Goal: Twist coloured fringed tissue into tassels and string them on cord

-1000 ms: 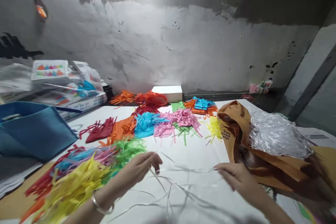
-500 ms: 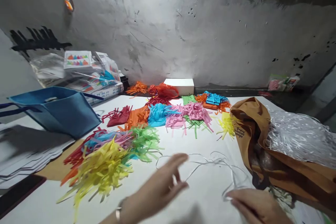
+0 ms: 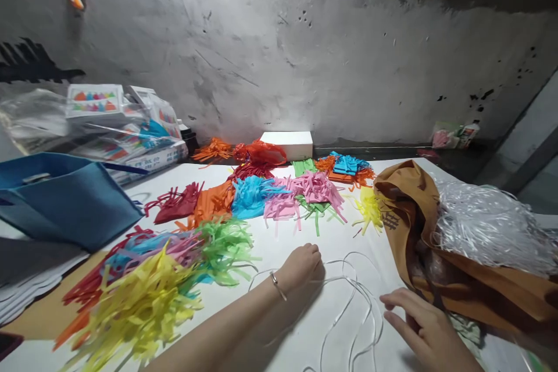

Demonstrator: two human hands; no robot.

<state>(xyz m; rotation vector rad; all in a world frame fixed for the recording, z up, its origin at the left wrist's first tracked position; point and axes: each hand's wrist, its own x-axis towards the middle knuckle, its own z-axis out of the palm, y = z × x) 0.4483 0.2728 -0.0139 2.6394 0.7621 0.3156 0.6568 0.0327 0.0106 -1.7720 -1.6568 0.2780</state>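
Observation:
My left hand (image 3: 301,264) rests on the white table (image 3: 288,244), fingers curled down in a loose fist over thin white ribbon strands (image 3: 349,296) that loop across the table; a bangle sits on its wrist. My right hand (image 3: 414,319) lies lower right with fingers spread flat over the strands, beside an orange-brown bag (image 3: 418,232) holding a heap of white ribbon (image 3: 488,226). A pile of yellow, green, pink and red fringed paper (image 3: 148,285) lies left of my left arm.
More fringed paper bundles (image 3: 270,192) in blue, pink, orange and red lie further back. A blue fabric bag (image 3: 61,197) and stacked packets (image 3: 113,128) stand at left. A white box (image 3: 288,142) sits against the grey wall.
My left hand went from raised and open to down on the table with curled fingers. My right hand opened flat. The ribbon strands now lie loose on the table.

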